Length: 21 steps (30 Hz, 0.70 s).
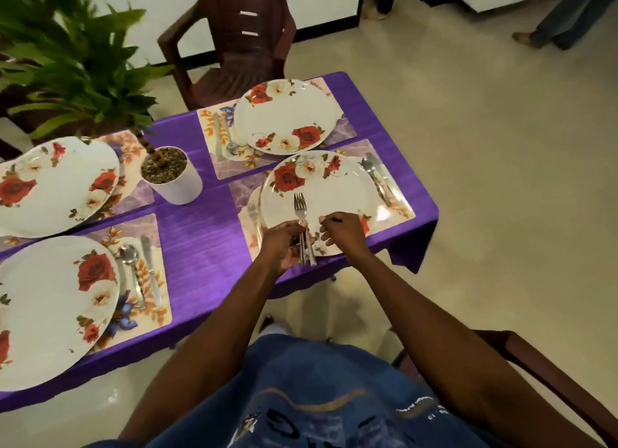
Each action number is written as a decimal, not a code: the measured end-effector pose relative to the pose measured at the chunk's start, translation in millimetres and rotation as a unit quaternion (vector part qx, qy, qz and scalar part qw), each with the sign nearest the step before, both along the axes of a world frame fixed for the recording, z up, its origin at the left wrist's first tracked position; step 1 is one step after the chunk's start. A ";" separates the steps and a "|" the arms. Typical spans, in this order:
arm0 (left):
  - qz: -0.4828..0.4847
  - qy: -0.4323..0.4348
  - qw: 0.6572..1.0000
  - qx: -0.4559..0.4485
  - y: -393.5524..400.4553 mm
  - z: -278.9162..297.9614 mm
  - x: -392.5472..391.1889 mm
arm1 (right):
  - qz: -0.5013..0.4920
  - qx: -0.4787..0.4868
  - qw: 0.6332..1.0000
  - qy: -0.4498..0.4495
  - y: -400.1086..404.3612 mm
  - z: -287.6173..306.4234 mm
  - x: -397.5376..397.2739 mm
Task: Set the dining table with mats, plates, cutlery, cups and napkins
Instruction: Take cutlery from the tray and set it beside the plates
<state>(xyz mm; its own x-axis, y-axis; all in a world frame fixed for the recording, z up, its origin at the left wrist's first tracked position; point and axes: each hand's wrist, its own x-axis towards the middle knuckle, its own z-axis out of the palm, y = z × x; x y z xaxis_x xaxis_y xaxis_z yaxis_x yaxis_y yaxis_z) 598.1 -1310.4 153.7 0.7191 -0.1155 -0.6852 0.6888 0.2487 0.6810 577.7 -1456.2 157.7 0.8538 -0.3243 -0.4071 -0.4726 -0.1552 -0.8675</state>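
On the purple table (200, 247), four plates (317, 193), four mats (394, 210), one plant pot (174, 183).

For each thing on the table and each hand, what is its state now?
Left hand: grips the forks.
Forks: bunched, tines pointing away, over the near right plate.
Right hand: fingers curled beside the fork handles; contact unclear.
Near right plate: on its mat.
Potted plant: upright.

Purple-clothed table (200, 247) bears four mats (147, 227), potted plant (174, 180).
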 end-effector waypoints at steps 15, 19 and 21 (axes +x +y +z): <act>-0.090 -0.086 0.991 0.046 -143.3 6.4 87.0 | -0.061 0.002 0.998 0.004 -111.2 15.3 54.0; -0.113 -0.105 0.986 0.056 -172.4 8.5 105.9 | -0.092 0.040 0.995 -0.002 -135.7 19.3 70.6; -0.111 -0.099 0.987 0.053 -183.5 5.5 113.0 | -0.085 0.028 0.996 0.002 -144.5 18.5 77.0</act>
